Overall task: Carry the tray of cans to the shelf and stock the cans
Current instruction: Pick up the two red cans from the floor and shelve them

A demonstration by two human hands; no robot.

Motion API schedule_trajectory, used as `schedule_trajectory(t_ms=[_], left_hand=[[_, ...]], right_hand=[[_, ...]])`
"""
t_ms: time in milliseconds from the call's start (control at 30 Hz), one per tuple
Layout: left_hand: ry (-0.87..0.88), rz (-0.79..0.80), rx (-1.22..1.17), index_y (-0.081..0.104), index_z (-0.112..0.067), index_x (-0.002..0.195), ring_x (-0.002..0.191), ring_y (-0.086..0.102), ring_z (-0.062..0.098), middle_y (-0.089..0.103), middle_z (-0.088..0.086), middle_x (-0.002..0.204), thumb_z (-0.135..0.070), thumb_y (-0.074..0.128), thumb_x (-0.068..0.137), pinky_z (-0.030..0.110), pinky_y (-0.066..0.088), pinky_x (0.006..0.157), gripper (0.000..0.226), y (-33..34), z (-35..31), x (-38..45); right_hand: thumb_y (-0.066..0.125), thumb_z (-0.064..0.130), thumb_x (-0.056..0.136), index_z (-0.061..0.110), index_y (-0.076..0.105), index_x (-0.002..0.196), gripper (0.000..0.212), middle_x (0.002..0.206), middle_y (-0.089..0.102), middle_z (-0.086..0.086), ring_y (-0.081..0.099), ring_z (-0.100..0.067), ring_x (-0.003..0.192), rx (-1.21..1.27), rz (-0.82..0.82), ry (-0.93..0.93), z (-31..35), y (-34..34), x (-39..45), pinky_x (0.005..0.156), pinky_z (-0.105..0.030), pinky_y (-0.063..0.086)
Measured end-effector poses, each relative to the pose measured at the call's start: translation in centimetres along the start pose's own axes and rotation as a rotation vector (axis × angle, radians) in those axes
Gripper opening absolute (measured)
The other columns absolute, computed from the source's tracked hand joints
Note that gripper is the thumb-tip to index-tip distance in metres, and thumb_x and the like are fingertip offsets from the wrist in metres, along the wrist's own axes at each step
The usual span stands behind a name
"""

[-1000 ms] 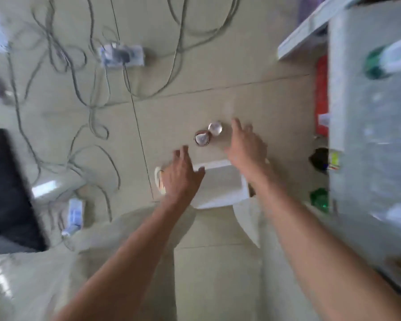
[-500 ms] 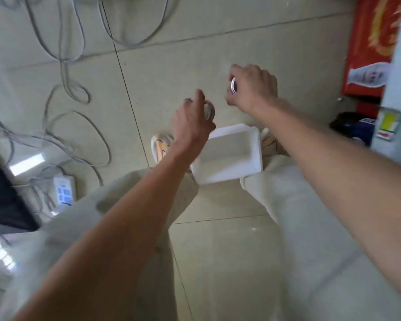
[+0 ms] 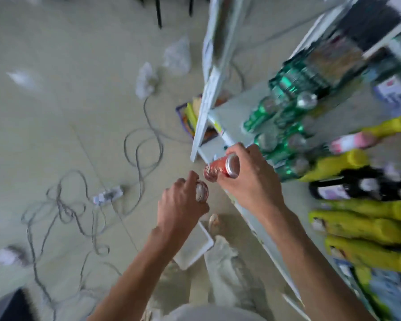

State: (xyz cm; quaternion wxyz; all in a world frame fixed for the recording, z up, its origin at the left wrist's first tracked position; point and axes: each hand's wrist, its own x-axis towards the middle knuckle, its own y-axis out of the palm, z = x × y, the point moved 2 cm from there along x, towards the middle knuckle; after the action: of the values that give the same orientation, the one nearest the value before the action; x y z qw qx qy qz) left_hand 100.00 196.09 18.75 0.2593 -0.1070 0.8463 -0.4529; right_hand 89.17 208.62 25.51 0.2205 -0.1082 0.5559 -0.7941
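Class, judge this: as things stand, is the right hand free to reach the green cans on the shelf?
Probably not to grasp them: the right hand already grips a red can. The green cans sit just beyond it, nothing between.

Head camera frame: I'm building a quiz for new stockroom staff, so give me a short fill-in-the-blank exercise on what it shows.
1. The right hand holds a ____ can.
2. The white tray sits on the ____.
3. The cans already on the shelf are ____.
4. The left hand holds a second ____.

Missing words: red; floor; green; can
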Motion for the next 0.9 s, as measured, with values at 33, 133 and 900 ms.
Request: schedule_trajectory(t_ms=[33, 133, 900], left_hand=[[0.026, -0.027, -0.006, 0.05, -0.03, 0.116, 0.081, 0.066, 0.037, 0.068, 0.003, 0.099, -0.04, 0.079, 0.059, 0.039, 0.054, 0.061, 0.065, -1.7, -1.8, 0.4], [0.088, -0.092, -0.017, 0.053, -0.03, 0.118, 0.082, 0.066, 0.037, 0.069, 0.004, 0.099, -0.04, 0.081, 0.058, 0.038, 0.054, 0.063, 0.067, -5.6, -6.3, 2.4], [0.073, -0.094, 0.02, 0.057, -0.011, 0.118, 0.078, 0.067, 0.031, 0.072, 0.013, 0.099, -0.038, 0.091, 0.063, 0.043, 0.062, 0.064, 0.07, -2.0, -13.9, 17.2]], right_hand=[[0.058, 0.059, 0.066, 0.033, 0.055, 0.109, 0.051, 0.1, 0.052, 0.002, 0.065, -0.031, 0.084, 0.01, -0.043, -0.001, -0.4, -2.7, 0.4, 0.063, -0.037, 0.051], [0.055, 0.061, 0.061, 0.034, 0.054, 0.109, 0.055, 0.101, 0.053, 0.002, 0.064, -0.031, 0.088, 0.041, -0.134, 0.016, -2.4, -9.2, 2.6, 0.067, -0.038, 0.052], [0.086, 0.044, 0.068, 0.022, 0.061, 0.103, 0.049, 0.099, 0.07, -0.006, 0.066, -0.028, 0.094, -0.24, 0.029, 0.123, -14.7, -3.5, 15.8, 0.064, -0.032, 0.046]])
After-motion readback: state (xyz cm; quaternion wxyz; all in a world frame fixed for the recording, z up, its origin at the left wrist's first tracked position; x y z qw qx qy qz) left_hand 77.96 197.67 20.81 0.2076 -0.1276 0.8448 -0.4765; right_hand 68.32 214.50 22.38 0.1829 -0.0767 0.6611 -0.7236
